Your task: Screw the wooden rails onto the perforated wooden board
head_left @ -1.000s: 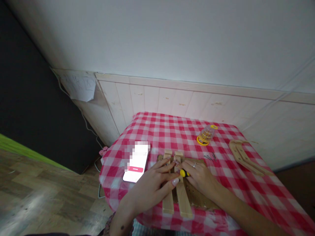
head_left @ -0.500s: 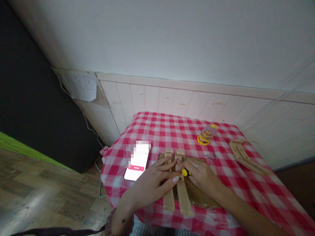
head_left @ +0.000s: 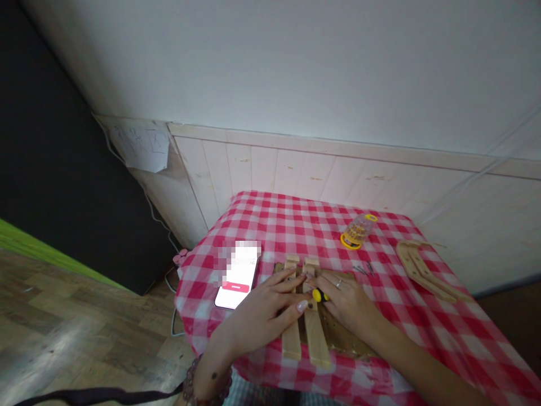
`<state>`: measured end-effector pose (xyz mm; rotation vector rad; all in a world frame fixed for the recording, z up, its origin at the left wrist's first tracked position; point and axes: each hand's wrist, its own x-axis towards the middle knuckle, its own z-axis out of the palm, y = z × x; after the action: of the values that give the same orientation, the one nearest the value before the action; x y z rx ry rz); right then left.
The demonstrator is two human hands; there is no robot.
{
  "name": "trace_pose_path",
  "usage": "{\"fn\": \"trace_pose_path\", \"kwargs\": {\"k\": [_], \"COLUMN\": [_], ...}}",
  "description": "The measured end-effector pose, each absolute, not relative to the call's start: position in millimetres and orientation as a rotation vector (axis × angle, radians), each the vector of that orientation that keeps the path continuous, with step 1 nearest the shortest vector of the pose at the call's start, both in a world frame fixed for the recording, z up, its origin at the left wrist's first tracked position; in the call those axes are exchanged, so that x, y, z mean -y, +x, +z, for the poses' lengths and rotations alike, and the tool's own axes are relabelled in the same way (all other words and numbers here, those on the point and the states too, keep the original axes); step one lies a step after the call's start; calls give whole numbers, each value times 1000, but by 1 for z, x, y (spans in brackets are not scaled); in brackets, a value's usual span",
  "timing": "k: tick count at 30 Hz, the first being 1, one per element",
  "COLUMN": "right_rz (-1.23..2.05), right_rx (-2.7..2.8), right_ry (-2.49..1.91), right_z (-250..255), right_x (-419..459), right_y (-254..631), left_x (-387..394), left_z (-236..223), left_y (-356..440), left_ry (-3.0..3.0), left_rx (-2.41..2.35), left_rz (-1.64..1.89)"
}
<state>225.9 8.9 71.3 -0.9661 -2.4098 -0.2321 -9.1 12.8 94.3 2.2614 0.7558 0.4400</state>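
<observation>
Wooden slats (head_left: 291, 332) lying parallel, long axes pointing at paneled wall (head_left: 321, 169), left hand (head_left: 257, 316) spread flat pressing them, right hand (head_left: 346, 301) gripping yellow-handled screwdriver (head_left: 320, 295)

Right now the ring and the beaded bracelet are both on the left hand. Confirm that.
Wrong: the ring is on the right hand, not the left, as the head view shows. The beaded bracelet is on the left hand's wrist, as you said.
</observation>
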Motion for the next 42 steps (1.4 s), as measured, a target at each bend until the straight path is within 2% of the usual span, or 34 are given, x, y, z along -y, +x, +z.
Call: {"fn": "trace_pose_path", "kwargs": {"k": [7, 25, 35, 42], "right_rz": [-293, -161, 35, 313], "right_rx": [2403, 2414, 2394, 2524], "right_ry": [-971, -992, -1207, -1398], "right_z": [69, 65, 78, 100], "right_x": [-9, -11, -8, -8], "right_y": [226, 227, 231, 233], "left_x": [-12, -11, -13, -12], "left_z": [95, 92, 88, 88], "left_y": [-7, -6, -7, -7], "left_ry": [2259, 2247, 2258, 2298], "left_rx": [-794, -808, -813, -814], "left_rz": [446, 455, 446, 464]}}
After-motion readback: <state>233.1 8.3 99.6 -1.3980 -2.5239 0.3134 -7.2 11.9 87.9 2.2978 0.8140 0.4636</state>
